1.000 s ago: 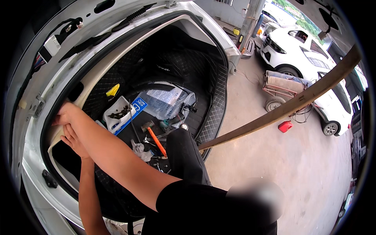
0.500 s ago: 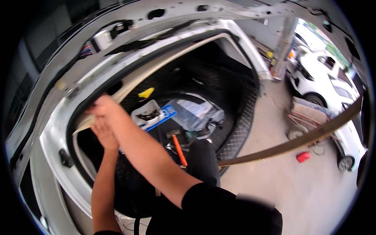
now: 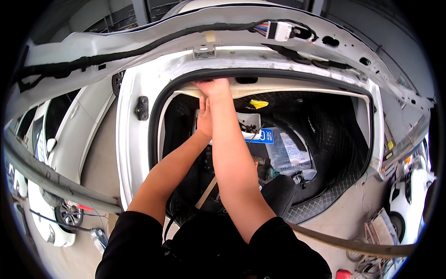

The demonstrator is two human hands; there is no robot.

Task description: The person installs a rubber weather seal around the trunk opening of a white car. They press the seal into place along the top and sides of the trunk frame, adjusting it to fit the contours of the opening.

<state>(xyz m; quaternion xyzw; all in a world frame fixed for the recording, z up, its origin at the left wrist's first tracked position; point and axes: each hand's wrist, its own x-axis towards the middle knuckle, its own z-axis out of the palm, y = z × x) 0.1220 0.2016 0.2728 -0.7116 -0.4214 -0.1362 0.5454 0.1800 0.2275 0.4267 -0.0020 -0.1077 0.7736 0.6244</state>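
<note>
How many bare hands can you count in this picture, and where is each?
2. The right hand is up by the black seal; the left hand is just below it, beside the right forearm. Some fingers are partly hidden.

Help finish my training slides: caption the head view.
Right hand at the rim of a white car's open trunk, left hand close by, white tray inside.

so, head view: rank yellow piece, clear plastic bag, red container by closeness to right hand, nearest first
1. Yellow piece: right of the right hand, slightly lower.
2. Clear plastic bag: farther right and lower.
3. Red container: far lower right, picture's bottom edge.
</note>
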